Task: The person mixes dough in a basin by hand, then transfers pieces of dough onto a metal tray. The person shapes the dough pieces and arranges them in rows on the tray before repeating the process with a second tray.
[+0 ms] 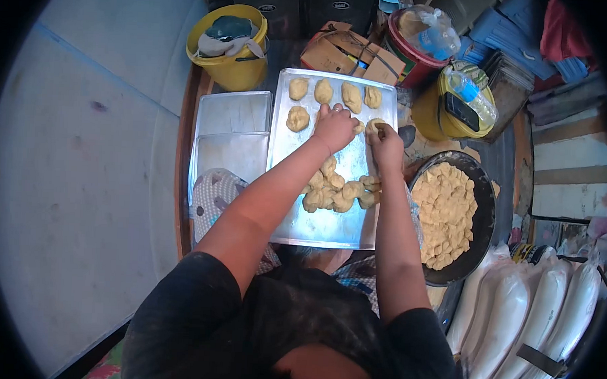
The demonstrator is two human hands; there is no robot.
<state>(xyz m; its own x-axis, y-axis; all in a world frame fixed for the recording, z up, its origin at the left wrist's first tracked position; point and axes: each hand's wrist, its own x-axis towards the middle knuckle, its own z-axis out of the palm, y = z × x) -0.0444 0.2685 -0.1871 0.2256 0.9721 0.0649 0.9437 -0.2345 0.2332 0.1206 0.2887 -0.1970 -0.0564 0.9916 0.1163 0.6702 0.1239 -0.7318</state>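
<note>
A shiny metal baking tray [285, 219] rests across my lap. Several lumps of yellowish dough [297, 119] sit in rows on its far half, and a loose heap of dough pieces [334, 191] lies nearer me. My left hand [336, 128] is curled down over the second row, its thumb against a small dough piece [359, 128]; the palm hides what is beneath it. To its right, my right hand [387, 149] pinches another dough lump [374, 126] at the tray's right side.
A round black pan [486, 218] full of cut dough stands at my right, beside plastic-wrapped white packs [504, 320]. Two metal trays [232, 146] lie left. Behind are yellow buckets [234, 71], a cardboard box [330, 55] and a red bucket [417, 66]. A phone [461, 112] lies on one bucket.
</note>
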